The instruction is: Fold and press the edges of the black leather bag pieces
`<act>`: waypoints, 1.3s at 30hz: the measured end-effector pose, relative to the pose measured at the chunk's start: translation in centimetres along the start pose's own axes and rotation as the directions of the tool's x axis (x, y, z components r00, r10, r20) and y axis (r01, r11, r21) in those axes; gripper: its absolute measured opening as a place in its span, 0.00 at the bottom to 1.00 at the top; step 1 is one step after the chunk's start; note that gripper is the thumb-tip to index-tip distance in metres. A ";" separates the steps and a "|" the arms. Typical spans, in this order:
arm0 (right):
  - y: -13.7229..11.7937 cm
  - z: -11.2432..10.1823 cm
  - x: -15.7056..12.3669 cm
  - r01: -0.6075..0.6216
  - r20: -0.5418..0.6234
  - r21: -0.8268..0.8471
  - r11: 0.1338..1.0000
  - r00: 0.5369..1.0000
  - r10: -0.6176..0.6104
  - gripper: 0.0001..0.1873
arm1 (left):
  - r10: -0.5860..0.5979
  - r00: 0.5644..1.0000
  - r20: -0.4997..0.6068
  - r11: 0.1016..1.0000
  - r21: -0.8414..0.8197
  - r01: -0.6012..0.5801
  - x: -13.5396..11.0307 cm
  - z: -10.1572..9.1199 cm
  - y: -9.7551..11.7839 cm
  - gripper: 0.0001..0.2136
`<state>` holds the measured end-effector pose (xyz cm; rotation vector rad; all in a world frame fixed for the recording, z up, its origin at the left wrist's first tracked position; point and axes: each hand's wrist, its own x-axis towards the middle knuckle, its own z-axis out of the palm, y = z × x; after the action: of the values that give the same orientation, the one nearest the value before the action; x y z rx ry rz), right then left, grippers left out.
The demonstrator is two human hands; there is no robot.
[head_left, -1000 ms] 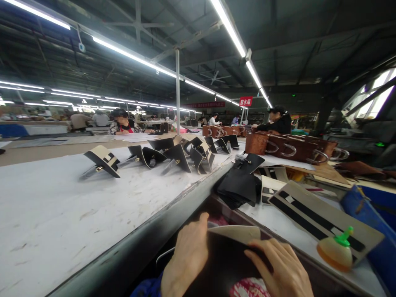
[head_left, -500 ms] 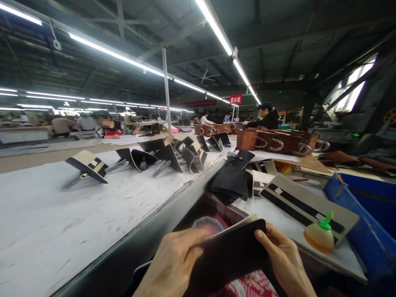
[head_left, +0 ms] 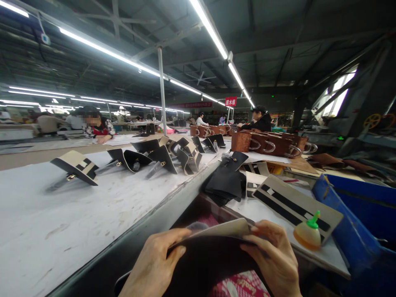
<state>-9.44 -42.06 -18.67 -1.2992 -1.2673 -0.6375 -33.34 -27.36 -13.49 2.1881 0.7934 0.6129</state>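
Note:
Between my two hands is a black leather panel [head_left: 213, 258], bent in an arch, with a pale inner side showing along its top edge. My left hand [head_left: 156, 260] pinches its left end, thumb in front and fingers behind. At the other end my right hand [head_left: 272, 255] grips the upper right corner between thumb and fingers. Below the panel shows a pink and white patterned cloth [head_left: 244, 284]. Just beyond it lies a stack of black leather pieces [head_left: 224, 185]. Nearest my right hand stands a squeeze bottle [head_left: 307, 235] of amber liquid with a green nozzle.
Several folded black flaps with gold clasps [head_left: 162, 159] stand on the white-covered table [head_left: 93, 214]. A beige panel with black strips [head_left: 293, 202] lies by a blue bin [head_left: 343, 222]. Brown bags [head_left: 262, 142] stand farther back. Co-workers sit at other tables, one at left [head_left: 97, 126].
The panel has gone from nearly flat to arched, showing more of its pale side. My right hand has closed further over its corner. The whole view has shifted slightly to the right.

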 end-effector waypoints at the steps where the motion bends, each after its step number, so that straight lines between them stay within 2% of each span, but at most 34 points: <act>1: -0.3 0.2 -0.2 0.028 -0.046 -0.079 0.996 0.998 -0.032 0.08 | 0.013 1.000 -0.001 1.000 0.006 -0.013 0.0 0.0 -0.1 0.18; 3: -0.8 0.4 -0.4 0.021 -0.052 -0.138 0.990 0.998 -0.029 0.11 | 0.029 0.999 -0.025 0.999 0.016 -0.029 0.1 0.1 0.0 0.18; 7: -0.6 0.9 -0.7 -0.020 -0.029 -0.081 0.997 0.999 0.017 0.04 | 0.054 0.995 -0.078 0.998 0.021 -0.052 0.2 0.4 0.5 0.17; 8: -0.4 1.0 -0.9 -0.056 -0.028 -0.051 0.997 0.998 0.055 0.04 | 0.064 0.994 -0.086 0.998 0.020 -0.062 0.1 0.4 0.6 0.17; 10: 0.0 1.0 -1.2 -0.209 0.010 0.044 0.977 0.978 0.209 0.06 | 0.083 0.993 -0.089 0.996 0.022 -0.082 -0.2 0.4 0.8 0.17; 11: 0.2 1.0 -1.5 -0.315 0.045 0.095 0.944 0.949 0.312 0.08 | 0.086 0.992 -0.091 0.996 0.027 -0.084 -0.3 0.3 0.9 0.17; 13: 0.5 1.0 -1.8 -0.518 0.117 0.169 0.838 0.855 0.505 0.13 | 0.090 0.992 -0.085 0.995 0.046 -0.086 -0.6 0.1 1.1 0.17; 15: 0.8 0.8 -1.9 -0.643 0.184 0.219 0.734 0.766 0.616 0.16 | 0.096 0.993 -0.073 0.994 0.057 -0.092 -0.8 -0.1 1.3 0.17; 17: 1.0 0.6 -1.7 -0.696 0.227 0.272 0.665 0.718 0.658 0.17 | 0.108 0.992 -0.059 0.993 0.045 -0.105 -0.9 -0.2 1.5 0.17; 23: 0.3 0.4 0.0 -0.760 0.242 0.438 0.481 0.615 0.751 0.19 | 0.115 0.993 -0.036 0.993 -0.014 -0.116 -1.6 -0.3 2.5 0.20; 30: -0.3 0.0 1.5 -0.786 0.276 0.472 0.400 0.562 0.779 0.20 | 0.157 0.988 0.006 0.986 -0.056 -0.156 -1.7 -0.6 3.5 0.21; 32: -0.3 -0.1 1.7 -0.774 0.258 0.476 0.417 0.577 0.775 0.20 | 0.165 0.986 0.020 0.985 -0.057 -0.163 -1.7 -0.6 3.5 0.20; 36: -1.0 -0.1 2.4 -0.718 0.221 0.498 0.486 0.647 0.729 0.22 | 0.204 0.977 0.057 0.977 -0.074 -0.200 -1.7 -0.4 2.9 0.16; 39: -1.6 -0.1 2.7 -0.727 0.229 0.517 0.452 0.627 0.745 0.23 | 0.326 0.945 0.036 0.942 -0.091 -0.322 -1.5 0.0 2.2 0.14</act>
<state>-10.12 -41.72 -15.59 -1.1508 -0.6332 0.3603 -33.67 -29.61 -12.11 2.2640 0.3729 0.7346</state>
